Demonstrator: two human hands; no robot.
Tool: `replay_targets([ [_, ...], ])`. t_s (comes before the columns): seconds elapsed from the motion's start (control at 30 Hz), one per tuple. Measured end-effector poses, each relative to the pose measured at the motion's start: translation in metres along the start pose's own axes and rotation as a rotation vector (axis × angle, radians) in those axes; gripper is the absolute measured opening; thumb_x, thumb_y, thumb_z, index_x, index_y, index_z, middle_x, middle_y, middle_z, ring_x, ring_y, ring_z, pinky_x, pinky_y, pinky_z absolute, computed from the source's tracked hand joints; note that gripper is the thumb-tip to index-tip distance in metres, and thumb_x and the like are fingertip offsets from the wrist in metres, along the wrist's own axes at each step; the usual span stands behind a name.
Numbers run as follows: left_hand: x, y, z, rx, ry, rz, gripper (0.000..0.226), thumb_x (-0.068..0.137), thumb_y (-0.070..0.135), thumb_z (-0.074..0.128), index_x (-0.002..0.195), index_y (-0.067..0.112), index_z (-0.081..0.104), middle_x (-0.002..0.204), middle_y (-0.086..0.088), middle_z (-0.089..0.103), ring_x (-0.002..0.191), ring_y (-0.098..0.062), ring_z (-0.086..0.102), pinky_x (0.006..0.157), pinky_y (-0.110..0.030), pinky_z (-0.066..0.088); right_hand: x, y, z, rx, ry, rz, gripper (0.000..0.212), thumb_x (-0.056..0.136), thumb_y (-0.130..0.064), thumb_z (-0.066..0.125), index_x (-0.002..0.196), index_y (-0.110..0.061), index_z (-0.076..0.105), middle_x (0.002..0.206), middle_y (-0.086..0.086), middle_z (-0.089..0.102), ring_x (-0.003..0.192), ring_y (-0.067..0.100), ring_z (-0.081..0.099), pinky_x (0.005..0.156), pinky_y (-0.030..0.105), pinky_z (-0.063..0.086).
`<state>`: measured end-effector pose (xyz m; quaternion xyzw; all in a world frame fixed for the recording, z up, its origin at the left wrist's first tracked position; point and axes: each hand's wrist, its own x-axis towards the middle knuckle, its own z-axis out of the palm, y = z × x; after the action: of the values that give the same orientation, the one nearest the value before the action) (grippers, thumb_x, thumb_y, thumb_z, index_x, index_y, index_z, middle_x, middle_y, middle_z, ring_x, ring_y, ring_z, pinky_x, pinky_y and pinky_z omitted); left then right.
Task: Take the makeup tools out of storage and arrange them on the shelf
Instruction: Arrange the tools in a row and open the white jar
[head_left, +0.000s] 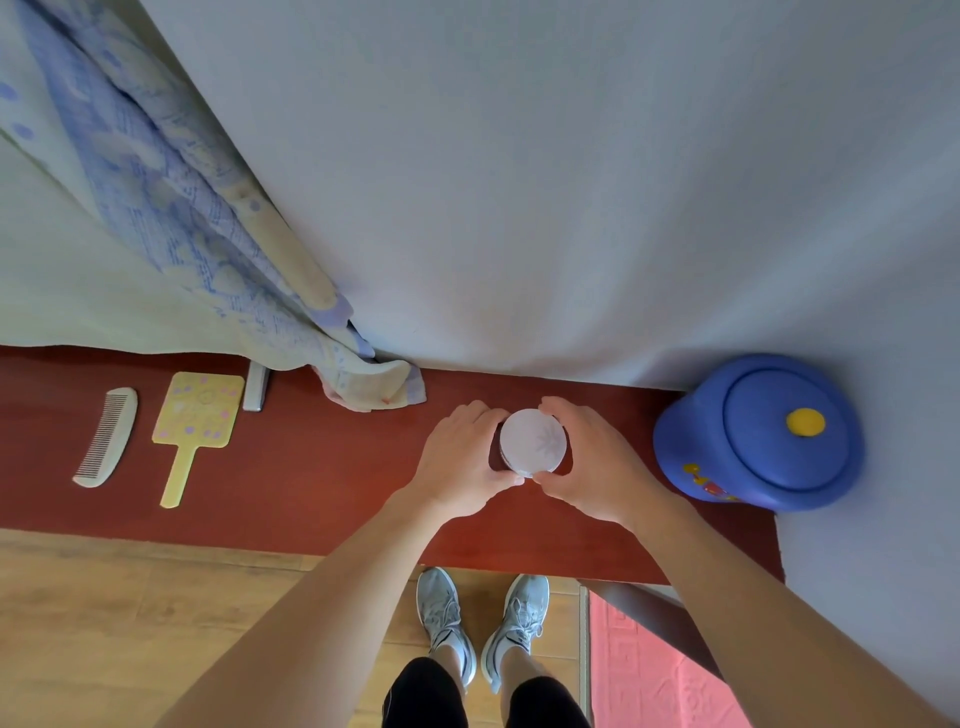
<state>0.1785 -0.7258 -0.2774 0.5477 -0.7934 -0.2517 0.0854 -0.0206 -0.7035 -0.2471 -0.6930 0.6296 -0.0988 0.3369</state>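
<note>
A round jar with a white lid bearing a faint flower print (534, 441) stands on the dark red shelf (322, 483) near the wall. My left hand (462, 457) and my right hand (584, 457) grip it from both sides, fingers curled round its rim. Far to the left on the same shelf lie a pale comb (107, 437) and a yellow hand mirror with pastel dots (193, 426), side by side. A blue lidded pot with a yellow knob (761, 434) stands at the shelf's right end.
A blue-patterned cloth (171, 208) hangs down the wall and touches the shelf at its back. A small grey object (257, 387) lies behind the mirror. Below are a wooden floor (130, 623), my grey shoes (483, 623) and a pink mat (654, 675).
</note>
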Motion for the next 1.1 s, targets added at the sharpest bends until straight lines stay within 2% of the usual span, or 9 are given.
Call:
replay_targets([
  [0.23,0.001,-0.001,-0.001,-0.010,-0.017,-0.019,0.074,0.066,0.057,0.081,0.126,0.023,0.056,0.109,0.007,0.056,0.098,-0.013,0.053,0.080,-0.023,0.041,0.001,0.000,-0.005,0.073,-0.017,0.044,0.077,0.073,-0.037,0.076,0.139,-0.034,0.036,0.133,-0.008,0.050,0.119,0.011,0.048,0.097,0.025,0.044],
  [0.43,0.000,0.000,-0.003,-0.020,-0.023,-0.024,0.071,0.067,0.054,0.081,0.126,0.022,0.056,0.107,0.007,0.055,0.097,-0.014,0.052,0.081,-0.025,0.042,0.002,0.002,-0.009,0.139,-0.037,0.066,0.074,0.074,-0.038,0.075,0.138,-0.034,0.040,0.134,-0.013,0.052,0.123,0.009,0.049,0.103,0.032,0.044],
  [0.77,-0.005,-0.001,-0.001,-0.032,-0.043,-0.008,0.070,0.068,0.053,0.080,0.127,0.027,0.054,0.101,0.011,0.048,0.093,-0.013,0.048,0.082,-0.024,0.035,0.005,0.001,-0.012,0.277,-0.063,0.125,0.058,0.090,-0.035,0.064,0.142,-0.026,0.040,0.139,-0.011,0.054,0.126,0.007,0.051,0.107,0.034,0.041],
  [0.87,-0.005,-0.002,-0.002,-0.036,-0.046,0.003,0.070,0.068,0.054,0.079,0.128,0.030,0.052,0.102,0.012,0.049,0.094,-0.012,0.048,0.083,-0.024,0.036,0.008,0.000,-0.012,0.342,-0.037,0.155,0.047,0.091,-0.035,0.062,0.135,-0.027,0.047,0.131,-0.012,0.058,0.121,0.008,0.055,0.105,0.036,0.044],
  [1.0,-0.005,-0.003,-0.001,-0.041,-0.050,0.002,0.069,0.068,0.056,0.078,0.126,0.031,0.052,0.107,0.012,0.052,0.096,-0.011,0.047,0.086,-0.026,0.038,0.014,0.000,-0.012,0.386,-0.010,0.193,0.029,0.091,-0.042,0.059,0.119,-0.036,0.056,0.119,-0.016,0.062,0.112,0.009,0.059,0.099,0.036,0.048],
  [1.1,-0.005,-0.003,-0.001,-0.040,-0.048,-0.004,0.067,0.068,0.056,0.079,0.124,0.030,0.054,0.106,0.011,0.052,0.094,-0.010,0.046,0.086,-0.028,0.040,0.019,-0.003,-0.014,0.398,0.014,0.213,0.014,0.093,-0.040,0.057,0.106,-0.036,0.060,0.108,-0.017,0.066,0.103,0.005,0.062,0.092,0.034,0.051],
])
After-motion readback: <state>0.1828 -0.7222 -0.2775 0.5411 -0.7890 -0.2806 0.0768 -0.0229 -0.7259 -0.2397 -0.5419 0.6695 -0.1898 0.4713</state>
